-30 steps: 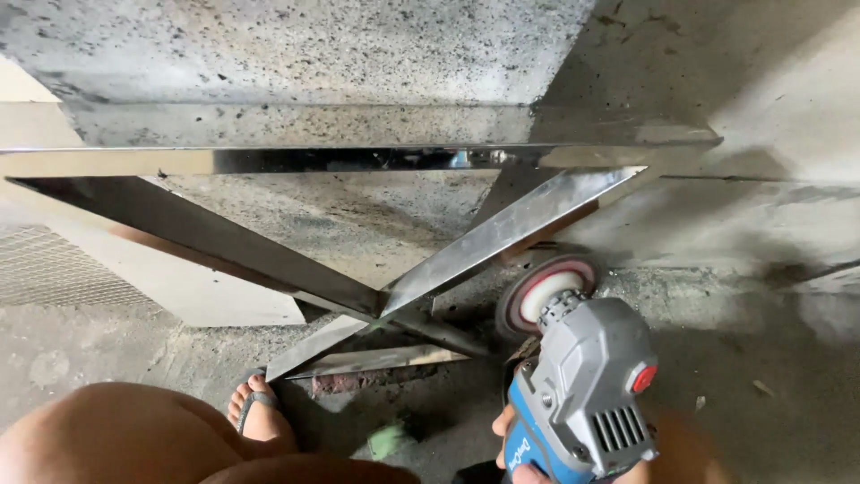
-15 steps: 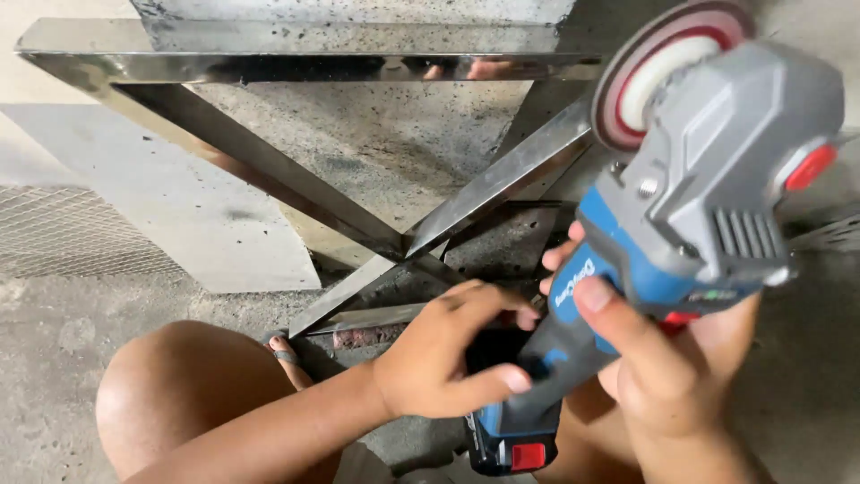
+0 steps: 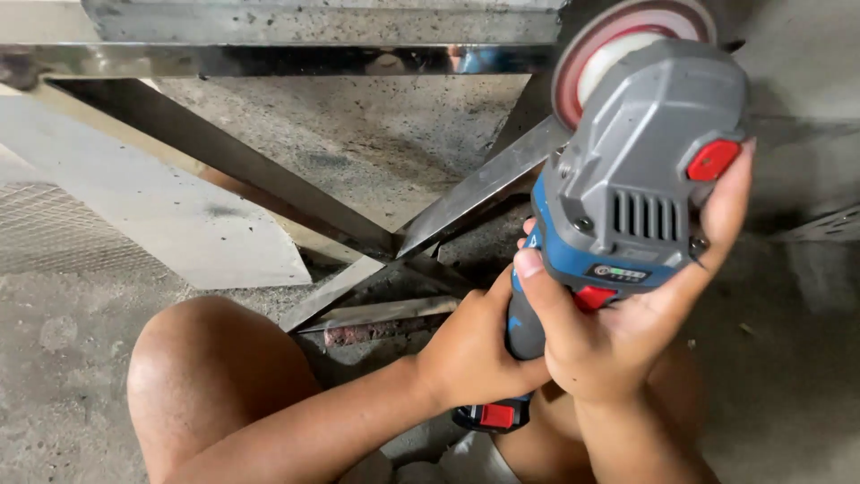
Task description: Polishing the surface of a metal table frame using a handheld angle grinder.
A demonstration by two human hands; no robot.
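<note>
Above the crossed metal bars [image 3: 296,202], we are gripping the grinder [image 3: 640,188] firmly: left hand [image 3: 470,345] clasping its handle, right hand [image 3: 627,332] grasping its body.

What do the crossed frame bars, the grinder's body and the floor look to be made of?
Crossed frame bars: metal, probably polished stainless steel, going by the mirror-like reflections.
Angle grinder, held in the left hand and the right hand: body looks like matte moulded plastic, grey and blue, with vent slots and red buttons. Its disc cannot be told.
Floor: rough, speckled grey, likely concrete.
</note>
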